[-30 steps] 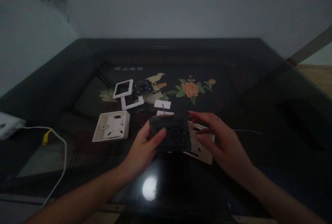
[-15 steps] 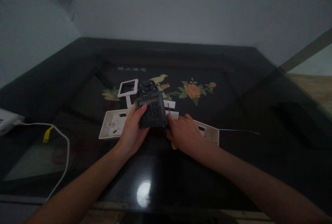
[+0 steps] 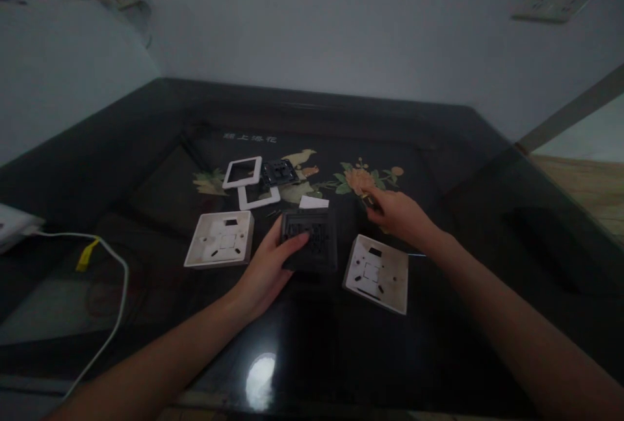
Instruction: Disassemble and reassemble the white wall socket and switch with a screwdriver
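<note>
My left hand (image 3: 266,265) grips a black square switch or socket plate (image 3: 316,249) by its left side, thumb across its face. Farther right, my right hand (image 3: 397,213) hovers by the printed flower, its fingers closed around what looks like a screwdriver, mostly hidden by them. Below that hand lies a white wall-mount back box (image 3: 387,278), open side up. A second white back box (image 3: 221,239) rests left of my left hand. Behind are two white cover frames, an upper frame (image 3: 242,172) and a lower frame (image 3: 258,199), beside another black plate (image 3: 279,173).
A small white flat piece (image 3: 313,202) lies behind the held plate, and small screws (image 3: 273,213) are near it. The dark glossy table (image 3: 312,356) meets the wall at the back. A white cable (image 3: 124,291) with a yellow tag runs along the left.
My right hand has moved away from the black plate, up and to the right. My left hand has shifted the plate right and lower. Both back boxes are now largely uncovered.
</note>
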